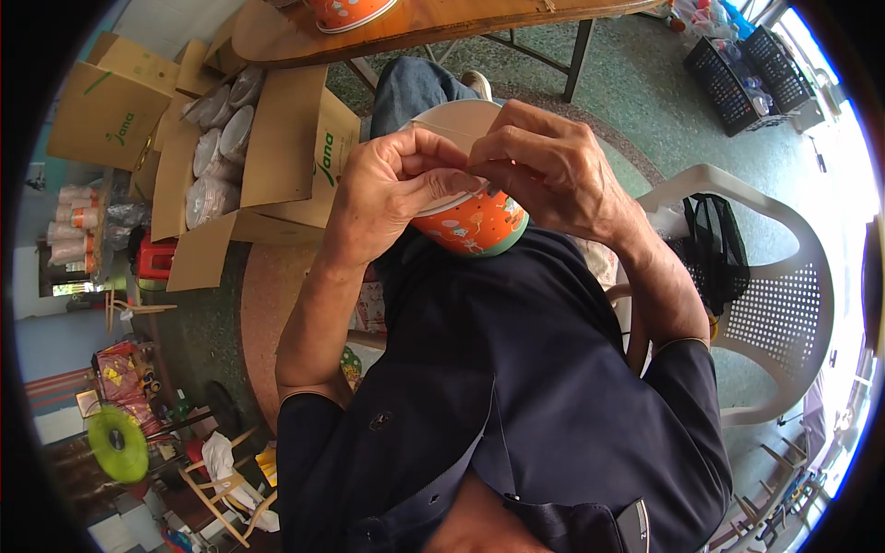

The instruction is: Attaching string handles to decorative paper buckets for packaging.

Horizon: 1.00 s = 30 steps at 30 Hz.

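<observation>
An orange paper bucket (pixel 475 226) with a white inside, a pale printed pattern and a green band at its base sits tilted on my lap. Over its rim my two hands meet. My left hand (pixel 392 180) is closed, thumb against forefinger, close to the rim. From the right, my right hand (pixel 558 170) is closed too, its fingertips pressed together and touching those of the left. A thin pale strand (pixel 435 127) runs across the bucket's mouth toward the fingers. What exactly the fingertips pinch is hidden between them.
A wooden table (pixel 461 26) ahead carries another orange bucket (pixel 348 13). At left stands an open cardboard box (pixel 277 138) with stacked, wrapped white tubs (pixel 217 152). A white plastic chair (pixel 816 304) with a black mesh bag is at right. Black crates (pixel 737 92) stand far right.
</observation>
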Motion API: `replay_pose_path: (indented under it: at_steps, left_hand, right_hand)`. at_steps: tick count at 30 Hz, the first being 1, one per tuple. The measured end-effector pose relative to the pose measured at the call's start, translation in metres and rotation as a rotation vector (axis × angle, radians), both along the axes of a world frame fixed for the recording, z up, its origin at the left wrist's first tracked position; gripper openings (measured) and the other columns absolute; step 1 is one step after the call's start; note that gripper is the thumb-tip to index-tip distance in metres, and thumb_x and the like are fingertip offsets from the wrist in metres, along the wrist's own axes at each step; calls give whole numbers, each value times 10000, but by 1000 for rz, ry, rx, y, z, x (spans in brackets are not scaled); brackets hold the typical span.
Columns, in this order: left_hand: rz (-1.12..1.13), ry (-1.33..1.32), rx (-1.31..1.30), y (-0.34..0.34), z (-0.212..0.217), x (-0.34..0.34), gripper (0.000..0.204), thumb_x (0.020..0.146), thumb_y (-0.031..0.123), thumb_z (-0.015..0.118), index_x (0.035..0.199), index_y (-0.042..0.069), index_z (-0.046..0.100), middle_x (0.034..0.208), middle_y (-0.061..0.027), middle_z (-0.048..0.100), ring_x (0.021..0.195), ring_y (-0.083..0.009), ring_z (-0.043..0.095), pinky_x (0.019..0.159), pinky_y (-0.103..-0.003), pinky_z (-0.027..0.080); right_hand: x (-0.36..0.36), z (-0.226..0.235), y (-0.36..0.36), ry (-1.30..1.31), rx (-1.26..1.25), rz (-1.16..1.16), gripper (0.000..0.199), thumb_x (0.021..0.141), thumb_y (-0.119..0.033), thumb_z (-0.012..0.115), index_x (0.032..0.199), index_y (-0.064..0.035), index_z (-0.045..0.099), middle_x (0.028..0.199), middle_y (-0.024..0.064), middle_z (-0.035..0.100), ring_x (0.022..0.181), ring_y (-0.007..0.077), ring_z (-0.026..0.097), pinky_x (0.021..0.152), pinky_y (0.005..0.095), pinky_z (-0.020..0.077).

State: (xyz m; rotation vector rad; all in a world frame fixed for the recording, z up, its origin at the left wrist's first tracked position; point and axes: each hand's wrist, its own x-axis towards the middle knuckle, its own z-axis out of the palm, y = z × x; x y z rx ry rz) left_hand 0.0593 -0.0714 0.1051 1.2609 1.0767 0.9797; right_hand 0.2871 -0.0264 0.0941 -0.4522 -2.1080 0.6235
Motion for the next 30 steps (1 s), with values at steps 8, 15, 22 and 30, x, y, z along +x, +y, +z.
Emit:
replay_pose_path:
  at_steps: [8, 15, 22, 30]
  left_hand:
    - [-21, 52, -2, -4, 5, 4, 224, 926, 32, 795, 1108, -64, 705, 1011, -105, 775, 932, -115, 727, 861, -242, 596]
    - [46, 79, 84, -6, -2, 2, 151, 942, 52, 784, 1046, -48, 743, 976, -89, 781, 906, -109, 726, 853, -244, 598]
    - [92, 23, 150, -3, -1, -2, 112, 980, 68, 743, 1023, -34, 726, 950, -98, 776, 884, -121, 730, 851, -258, 596]
    - [67, 42, 122, -2, -2, -4, 126, 990, 70, 732, 1030, -43, 692, 946, -93, 768, 889, -118, 729, 856, -254, 592]
  right_hand:
    - [-5, -4, -3, 4, -47, -7, 127, 885, -46, 768, 973, -40, 676, 884, 89, 683, 769, 266, 704, 668, 365, 553]
    - [-4, 2, -7, 78, -284, 38, 112, 998, -87, 690, 1079, -16, 656, 887, 86, 705, 802, 187, 706, 720, 327, 556]
    - [-4, 6, -12, 78, -626, 45, 253, 1057, -124, 612, 1272, -2, 562, 864, 73, 721, 825, 109, 661, 765, 293, 530]
    - [-2, 7, -8, 67, -649, 74, 318, 1028, -132, 661, 1304, -4, 571, 814, 45, 686, 771, 82, 639, 701, 268, 502]
